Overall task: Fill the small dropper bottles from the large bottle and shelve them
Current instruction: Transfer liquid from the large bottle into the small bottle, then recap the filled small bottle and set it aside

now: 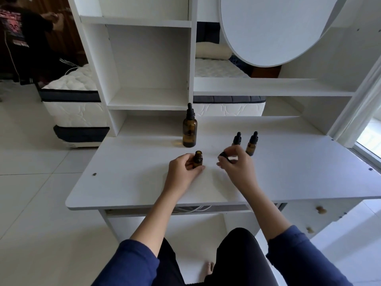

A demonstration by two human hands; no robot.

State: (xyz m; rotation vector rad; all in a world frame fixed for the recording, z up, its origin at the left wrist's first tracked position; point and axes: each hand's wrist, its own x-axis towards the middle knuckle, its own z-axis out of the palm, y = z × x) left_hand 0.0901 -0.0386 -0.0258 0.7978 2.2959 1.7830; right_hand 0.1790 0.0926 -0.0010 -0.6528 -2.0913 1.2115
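White desk [144, 182] carries large bottle [189, 132] and three small bottles [252, 145].

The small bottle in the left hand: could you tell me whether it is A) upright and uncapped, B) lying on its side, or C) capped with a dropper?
A: the small bottle in the left hand stands upright, neck bare; the right hand holds a black cap.

We saw the left hand [182, 168] gripping an uncapped small bottle [198, 159] upright on the desk [127, 178], the right hand [237, 164] pinching its black dropper cap [223, 156] beside it.
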